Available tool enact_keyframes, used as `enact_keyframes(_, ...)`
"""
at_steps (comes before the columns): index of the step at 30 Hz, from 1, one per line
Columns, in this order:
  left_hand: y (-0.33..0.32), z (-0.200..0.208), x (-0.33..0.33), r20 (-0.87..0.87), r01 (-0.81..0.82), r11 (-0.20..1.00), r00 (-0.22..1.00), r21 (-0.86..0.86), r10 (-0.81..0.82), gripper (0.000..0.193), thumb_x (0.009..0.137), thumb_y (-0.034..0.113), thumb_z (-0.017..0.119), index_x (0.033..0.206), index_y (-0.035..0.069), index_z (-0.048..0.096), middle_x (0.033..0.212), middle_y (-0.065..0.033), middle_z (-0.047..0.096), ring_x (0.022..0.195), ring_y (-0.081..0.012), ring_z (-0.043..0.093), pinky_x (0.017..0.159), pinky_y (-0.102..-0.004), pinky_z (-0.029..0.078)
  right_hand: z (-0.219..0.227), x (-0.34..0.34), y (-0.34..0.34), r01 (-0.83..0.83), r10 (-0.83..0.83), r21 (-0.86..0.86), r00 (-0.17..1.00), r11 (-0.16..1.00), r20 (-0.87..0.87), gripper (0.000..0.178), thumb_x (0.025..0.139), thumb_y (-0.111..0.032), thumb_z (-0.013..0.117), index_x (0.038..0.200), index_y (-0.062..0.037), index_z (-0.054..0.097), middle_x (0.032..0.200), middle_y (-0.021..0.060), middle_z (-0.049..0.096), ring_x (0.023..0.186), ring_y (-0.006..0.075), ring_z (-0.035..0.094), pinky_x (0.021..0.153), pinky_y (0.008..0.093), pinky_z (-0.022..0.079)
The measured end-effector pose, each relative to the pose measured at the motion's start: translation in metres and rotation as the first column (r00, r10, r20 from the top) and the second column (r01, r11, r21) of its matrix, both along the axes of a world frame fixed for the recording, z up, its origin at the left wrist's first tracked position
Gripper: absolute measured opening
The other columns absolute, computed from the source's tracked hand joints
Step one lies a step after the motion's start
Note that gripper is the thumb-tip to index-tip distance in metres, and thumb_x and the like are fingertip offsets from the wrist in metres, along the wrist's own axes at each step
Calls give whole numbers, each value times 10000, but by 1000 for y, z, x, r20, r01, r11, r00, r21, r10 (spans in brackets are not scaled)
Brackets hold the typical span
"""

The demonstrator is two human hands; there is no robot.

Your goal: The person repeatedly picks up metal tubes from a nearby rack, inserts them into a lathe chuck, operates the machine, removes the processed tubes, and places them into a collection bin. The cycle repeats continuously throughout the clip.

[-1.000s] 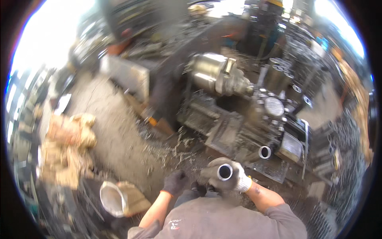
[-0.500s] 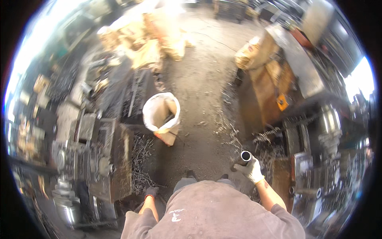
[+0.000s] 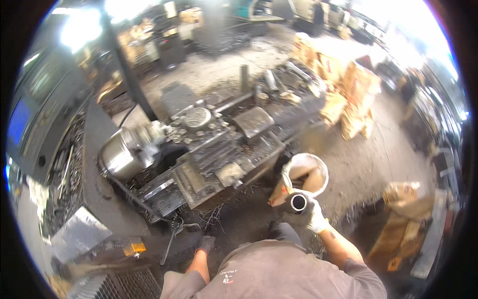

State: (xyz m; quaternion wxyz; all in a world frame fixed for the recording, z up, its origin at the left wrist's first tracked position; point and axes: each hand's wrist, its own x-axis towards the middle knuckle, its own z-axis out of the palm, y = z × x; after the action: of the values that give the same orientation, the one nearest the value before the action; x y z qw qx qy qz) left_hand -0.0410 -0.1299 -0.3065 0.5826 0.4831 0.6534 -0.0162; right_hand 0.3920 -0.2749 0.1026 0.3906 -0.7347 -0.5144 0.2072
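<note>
My right hand (image 3: 314,219), in a pale work glove with a yellowish cuff, is closed round a short metal tube (image 3: 298,202). One open end of the tube faces up, its rim bright round a dark bore. Just beyond it stands an open-topped sack (image 3: 321,174) with a white rolled rim. My left hand (image 3: 205,243), in a dark glove with an orange-red cuff, hangs low by my side, near metal shavings below the lathe (image 3: 254,122). Blur and the dark glove hide how its fingers lie.
The lathe's shiny chuck (image 3: 122,154) and tool post (image 3: 196,118) stand ahead to the left. A T-shaped chuck key (image 3: 171,241) leans below. Brown paper sacks (image 3: 356,94) stand at the far right. A rusty cabinet (image 3: 398,231) is near right, and a metal tray of shavings (image 3: 62,174) at left.
My view has swung left, bringing the lathe in front of me and the white-rimmed sack to the right. The tube stays in my right hand, now close before the sack. My left arm still hangs down.
</note>
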Motion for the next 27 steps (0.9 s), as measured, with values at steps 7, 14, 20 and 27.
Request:
enact_keyframes(7,-99,9,-84,-579,-149,946,759,289,296,378,1063,404,569,1193,96,745,1235,-125,738,1119,-284,698,923,-448,543,-17,-10,190,-420,417,212,907,882,63,480,795,-285,889,1190,-74,716,1031,186,772,933,378,769,796,424,628)
enact_keyframes(14,-58,163,-96,-22,-536,-32,-95,843,995,537,1101,412,498,1469,36,603,1481,-245,624,1345,-379,615,1113,-459,474,-39,10,277,-615,614,65,788,786,46,558,776,-354,921,1212,-86,699,1029,197,772,927,412,770,766,485,635)
enact_keyframes(20,-9,260,-96,-166,-256,180,74,950,983,435,1069,356,581,1339,25,662,1320,-185,710,1174,-372,689,1005,-501,528,63,78,332,-759,937,-566,341,321,75,463,888,-316,838,1304,-128,758,1118,113,802,927,217,788,819,337,656)
enact_keyframes(27,-17,240,-129,729,-907,-201,148,369,669,310,1025,299,643,1173,36,716,1057,-104,743,915,-289,712,821,-399,569,174,-22,438,-968,872,-6,222,250,436,484,850,-185,833,1325,-131,754,1259,143,772,1099,316,764,986,415,612)
